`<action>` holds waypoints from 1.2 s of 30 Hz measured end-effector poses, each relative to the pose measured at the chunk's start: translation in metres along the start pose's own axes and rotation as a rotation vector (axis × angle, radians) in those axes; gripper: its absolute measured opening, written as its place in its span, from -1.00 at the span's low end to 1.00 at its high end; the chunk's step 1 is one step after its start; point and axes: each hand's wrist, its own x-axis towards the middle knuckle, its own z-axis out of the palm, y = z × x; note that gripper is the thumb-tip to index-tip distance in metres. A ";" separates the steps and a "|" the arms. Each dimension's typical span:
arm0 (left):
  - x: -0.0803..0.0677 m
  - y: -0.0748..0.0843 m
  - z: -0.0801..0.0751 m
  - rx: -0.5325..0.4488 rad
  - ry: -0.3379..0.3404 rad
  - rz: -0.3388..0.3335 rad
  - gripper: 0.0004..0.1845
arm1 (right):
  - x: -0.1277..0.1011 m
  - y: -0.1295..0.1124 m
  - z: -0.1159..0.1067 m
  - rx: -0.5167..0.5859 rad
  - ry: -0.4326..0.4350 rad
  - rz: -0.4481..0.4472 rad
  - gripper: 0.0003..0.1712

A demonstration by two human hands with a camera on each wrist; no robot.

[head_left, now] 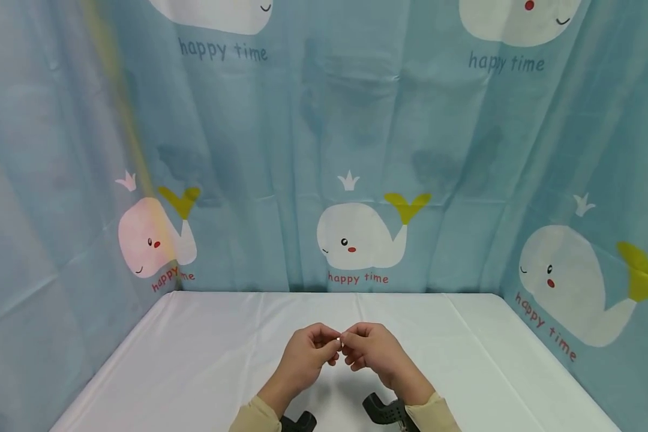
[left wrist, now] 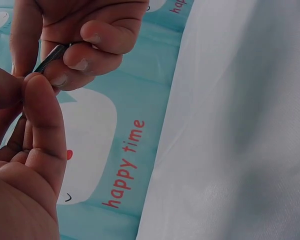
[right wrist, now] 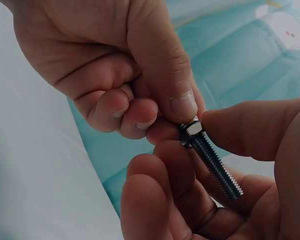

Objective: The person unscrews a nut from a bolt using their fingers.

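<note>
dark threaded bolt (right wrist: 212, 161) with a nut (right wrist: 193, 128), held above table.

A white-clothed table (head_left: 194, 360) stands against blue curtains (head_left: 281, 150) (printed with white whales).

Both hands meet above the table (head_left: 194, 360), near its front edge: left hand (head_left: 302, 360) left, right hand (head_left: 375, 354) right (fingertips touching), bolt (right wrist: 212, 162) between them.

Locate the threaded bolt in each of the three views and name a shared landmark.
Head: bolt is a tiny glint between the fingertips, centre bottom.
Left wrist: bolt upper left, between both hands.
Right wrist: bolt right of centre, nut at its top.
Shared landmark: whale curtain.
</note>
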 end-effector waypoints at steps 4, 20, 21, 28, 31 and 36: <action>-0.001 0.000 0.000 0.004 0.002 0.005 -0.91 | -0.003 -0.002 0.001 -0.028 0.013 -0.025 -0.75; -0.001 -0.001 0.004 -0.016 0.010 0.007 -0.92 | -0.007 -0.006 0.005 -0.057 0.074 -0.072 -0.79; -0.002 -0.001 0.004 -0.019 0.010 0.008 -0.92 | -0.008 -0.007 0.005 -0.057 0.075 -0.075 -0.80; -0.002 -0.003 0.002 -0.040 0.009 0.009 -0.88 | -0.009 -0.008 0.005 -0.109 0.050 -0.068 -0.73; -0.003 -0.003 0.002 -0.035 0.009 0.012 -0.89 | -0.009 -0.007 0.004 -0.141 0.038 -0.095 -0.78; -0.002 -0.002 0.001 -0.032 0.012 0.026 -0.90 | -0.009 -0.011 0.004 -0.141 0.075 -0.116 -0.81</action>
